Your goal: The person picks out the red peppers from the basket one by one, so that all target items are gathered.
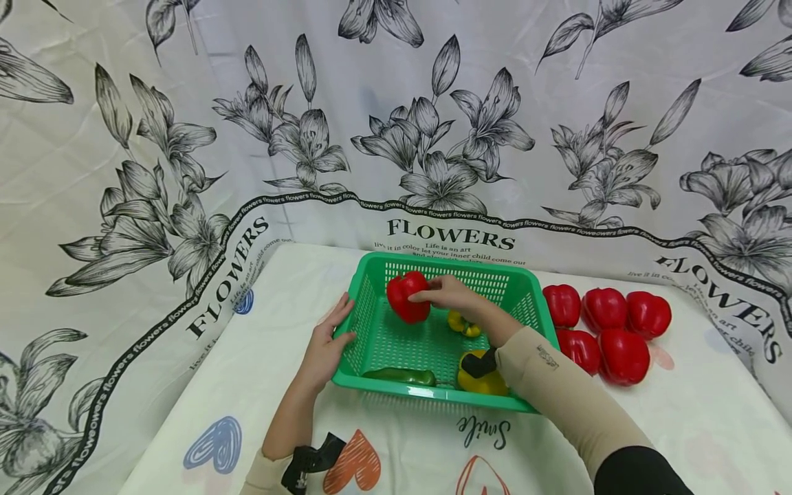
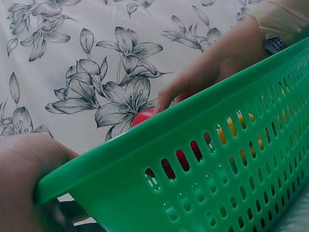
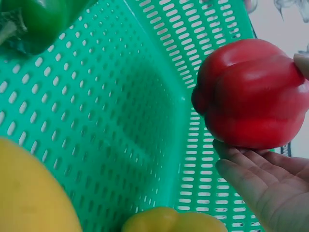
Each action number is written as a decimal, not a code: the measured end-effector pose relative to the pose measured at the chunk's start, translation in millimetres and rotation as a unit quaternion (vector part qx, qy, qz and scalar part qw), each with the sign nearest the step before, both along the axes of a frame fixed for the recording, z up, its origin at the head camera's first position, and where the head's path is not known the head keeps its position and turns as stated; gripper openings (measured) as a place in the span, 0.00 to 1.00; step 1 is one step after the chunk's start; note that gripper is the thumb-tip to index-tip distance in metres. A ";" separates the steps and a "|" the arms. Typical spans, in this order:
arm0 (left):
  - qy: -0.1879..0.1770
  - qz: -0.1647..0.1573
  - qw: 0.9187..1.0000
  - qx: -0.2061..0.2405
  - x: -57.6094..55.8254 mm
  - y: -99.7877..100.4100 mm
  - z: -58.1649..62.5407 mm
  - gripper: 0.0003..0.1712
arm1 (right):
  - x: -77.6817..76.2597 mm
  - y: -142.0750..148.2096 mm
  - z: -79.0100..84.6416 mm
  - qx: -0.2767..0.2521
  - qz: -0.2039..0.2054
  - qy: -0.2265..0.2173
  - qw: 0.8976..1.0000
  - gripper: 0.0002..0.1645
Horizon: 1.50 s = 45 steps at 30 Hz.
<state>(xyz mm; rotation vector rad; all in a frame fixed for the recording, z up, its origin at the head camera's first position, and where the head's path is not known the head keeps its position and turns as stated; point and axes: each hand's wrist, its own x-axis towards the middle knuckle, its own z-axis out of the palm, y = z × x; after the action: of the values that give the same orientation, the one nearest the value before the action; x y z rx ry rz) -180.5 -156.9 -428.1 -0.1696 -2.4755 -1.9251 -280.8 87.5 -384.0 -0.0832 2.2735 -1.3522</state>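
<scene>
My right hand point(image 1: 454, 294) holds a red bell pepper point(image 1: 405, 302) inside the green plastic basket point(image 1: 396, 392), above its floor near the far left. In the right wrist view, fingers point(image 3: 251, 181) support the pepper from below and the thumb presses its side. My left hand point(image 1: 326, 346) grips the basket's left rim, thumb on the inner side. A long green pepper point(image 1: 401, 376) lies along the near wall. One yellow bell pepper point(image 1: 479, 381) sits at the near right, partly hidden by the right wrist, and another yellow pepper point(image 1: 463, 324) lies farther back under the right forearm.
Several red bell peppers point(image 1: 623, 356) stand grouped on the table, just right of the basket. A white printed cloth point(image 1: 278, 295) covers the table. Behind it hangs a white curtain point(image 1: 371, 82) with black flower drawings.
</scene>
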 end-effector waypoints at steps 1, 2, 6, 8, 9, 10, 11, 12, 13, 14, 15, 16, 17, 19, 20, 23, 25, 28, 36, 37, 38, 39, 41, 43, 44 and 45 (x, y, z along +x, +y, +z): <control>0.000 0.000 1.000 0.001 0.3 -0.2 -0.1 0.33 | 1.5 0.7 0.7 -0.003 0.002 0.001 1.000 0.47; 0.000 0.000 1.000 0.001 0.5 -0.1 -0.2 0.34 | 3.4 1.4 1.8 -0.006 0.003 0.000 1.000 0.47; -0.002 0.001 1.000 -0.001 0.6 0.3 -0.6 0.34 | 10.7 5.9 4.9 -0.014 0.013 0.001 1.000 0.45; -0.002 0.002 1.000 -0.002 0.7 0.6 -0.9 0.34 | 15.0 8.2 6.8 -0.022 0.017 -0.003 1.000 0.44; -0.002 0.003 1.000 -0.002 0.8 0.7 -0.9 0.34 | 17.1 9.6 7.9 -0.028 0.018 -0.003 0.999 0.43; -0.002 0.002 1.000 -0.003 1.0 0.8 -0.9 0.34 | 18.9 11.0 8.5 -0.031 0.019 -0.002 0.999 0.43; -0.001 0.002 1.000 -0.003 1.2 0.9 -0.7 0.34 | 20.5 12.4 8.9 -0.037 0.019 -0.002 0.999 0.43; 0.000 0.002 1.000 -0.003 1.3 0.9 -0.6 0.34 | 21.6 13.9 9.1 -0.040 0.019 0.001 0.999 0.42; 0.001 0.002 1.000 -0.004 1.4 1.0 -0.5 0.34 | 22.8 15.5 9.5 -0.042 0.018 0.003 0.999 0.42; 0.003 0.002 1.000 -0.005 1.4 1.0 -0.5 0.34 | 23.8 17.2 9.4 -0.043 0.019 0.006 0.999 0.42; 0.004 0.002 1.000 -0.005 1.5 0.9 -0.4 0.34 | 24.8 18.8 9.6 -0.041 0.018 0.009 0.999 0.42; 0.004 0.002 1.000 -0.005 1.5 0.8 -0.5 0.34 | 25.7 20.7 9.7 -0.039 0.019 0.012 0.999 0.42; 0.004 0.002 1.000 -0.005 1.5 0.6 -0.6 0.34 | 26.8 22.2 10.1 -0.039 0.020 0.014 0.999 0.42; 0.003 0.002 1.000 -0.004 1.6 0.5 -0.7 0.33 | 28.9 25.1 10.7 -0.040 0.022 0.017 0.999 0.41; 0.004 0.002 1.000 -0.003 1.6 0.4 -0.8 0.33 | 30.0 26.5 11.1 -0.042 0.025 0.019 0.999 0.40; 0.005 0.001 1.000 0.000 1.7 0.5 -1.1 0.33 | 33.0 31.0 12.7 -0.042 0.031 0.024 0.998 0.39; 0.007 0.000 1.000 0.002 1.9 0.5 -1.3 0.33 | 34.4 33.9 14.1 -0.039 0.024 0.022 0.999 0.39; 0.011 -0.001 1.000 0.006 2.0 0.7 -1.5 0.33 | 35.5 38.5 17.0 -0.037 0.018 0.024 0.999 0.40; 0.015 -0.004 1.000 0.006 2.2 1.2 -0.6 0.33 | 40.3 51.8 24.8 -0.060 0.019 0.036 0.997 0.41; 0.016 -0.004 1.000 0.006 2.3 1.3 -0.4 0.33 | 41.4 53.2 26.0 -0.062 0.017 0.035 0.997 0.42; 0.015 -0.003 1.000 0.005 2.4 1.3 -0.3 0.33 | 42.4 54.6 27.4 -0.065 0.017 0.035 0.997 0.42; 0.015 -0.003 1.000 0.005 2.5 1.2 -0.2 0.33 | 43.3 55.9 28.4 -0.068 0.014 0.031 0.997 0.42; 0.015 -0.003 1.000 0.005 2.5 0.9 -0.4 0.33 | 45.1 58.3 30.3 -0.073 0.005 0.027 0.997 0.43; 0.014 -0.003 1.000 0.004 2.6 0.5 -0.7 0.33 | 47.3 60.6 32.1 -0.080 0.000 0.024 0.997 0.43; 0.013 -0.002 1.000 0.005 2.5 0.4 -0.8 0.33 | 48.3 61.7 32.9 -0.085 -0.003 0.023 0.996 0.43; 0.013 -0.003 1.000 0.004 2.4 0.4 -0.8 0.33 | 49.4 62.8 33.5 -0.091 -0.005 0.021 0.996 0.43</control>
<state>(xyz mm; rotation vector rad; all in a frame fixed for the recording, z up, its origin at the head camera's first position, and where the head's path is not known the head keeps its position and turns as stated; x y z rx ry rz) -178.0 -156.6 -428.8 -0.1997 -2.4529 -1.9224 -231.4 150.4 -350.5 -0.1627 2.1824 -1.5754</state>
